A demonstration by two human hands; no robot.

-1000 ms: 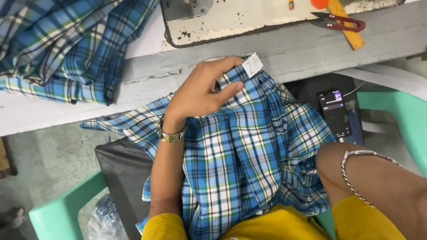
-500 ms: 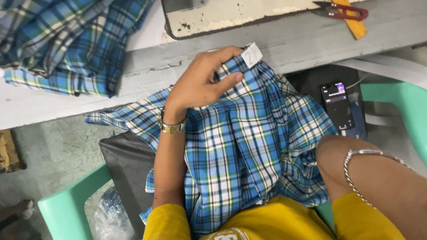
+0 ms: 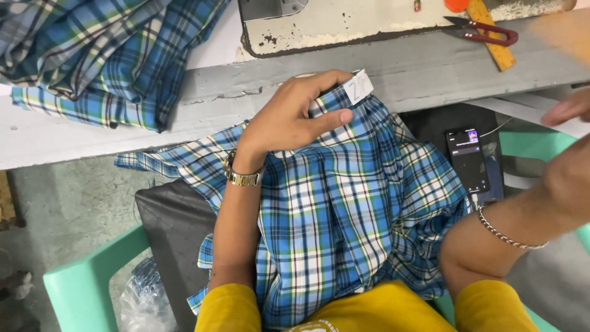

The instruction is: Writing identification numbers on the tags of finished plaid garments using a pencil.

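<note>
A blue, white and green plaid garment (image 3: 350,227) is spread over the lap of a person seated at a work table (image 3: 123,132), seen from above. The left hand (image 3: 292,117) is laid on the upper edge of the garment, close against the front edge of the table. Its fingers are curled loosely over the gathered band of cloth, and the thumb is stretched out sideways beneath them, so the band is pinched lightly between thumb and fingers. A small white paper tag (image 3: 358,86) is attached to the cloth just beyond the fingertips. A gold wristwatch (image 3: 241,177) is worn on the left wrist, and the rest of the garment hangs below and to both sides of that forearm.

The right hand (image 3: 568,110) is raised well away from the garment, at the far right edge of the view. Only part of it is seen and it is blurred, so whether it is spread or closed cannot be told; nothing is seen in it. A thin chain bracelet (image 3: 507,233) is worn on the right wrist.

A dark phone (image 3: 468,158) lies between the two hands, beside the cloth. Beyond the left hand, on the table, red-handled thread snips (image 3: 485,31) rest on a yellow ruler (image 3: 491,34). More plaid cloth (image 3: 98,55) is piled to the left.
</note>
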